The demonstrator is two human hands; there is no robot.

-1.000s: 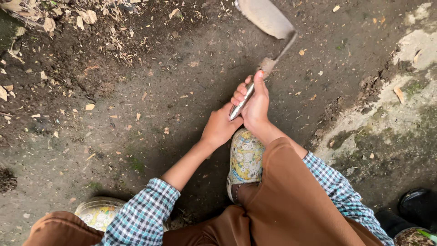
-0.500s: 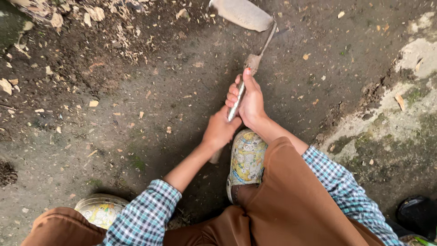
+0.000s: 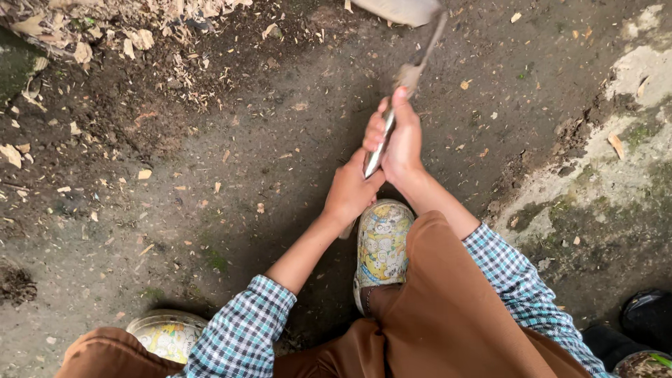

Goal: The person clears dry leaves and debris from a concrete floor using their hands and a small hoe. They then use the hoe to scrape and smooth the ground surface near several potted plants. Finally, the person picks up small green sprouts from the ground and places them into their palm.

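Note:
Both hands grip the metal handle of a hoe (image 3: 413, 66) that points away from me. My right hand (image 3: 400, 136) is wrapped around the shaft higher up; my left hand (image 3: 350, 189) holds its lower end just behind. The pale blade (image 3: 402, 10) of the hoe is blurred and lies at the top edge, over dark damp ground (image 3: 280, 140). My checked sleeves and brown trousers fill the bottom of the view.
A patterned yellow shoe (image 3: 381, 245) stands under my hands, another (image 3: 164, 336) at the bottom left. Dry leaves and wood chips (image 3: 126, 35) litter the top left. Pale mossy concrete (image 3: 616, 154) runs along the right. A dark shoe (image 3: 647, 318) shows at the bottom right.
The hoe and both hands have moved away from me, toward the top of the view; the blade now reaches the top edge.

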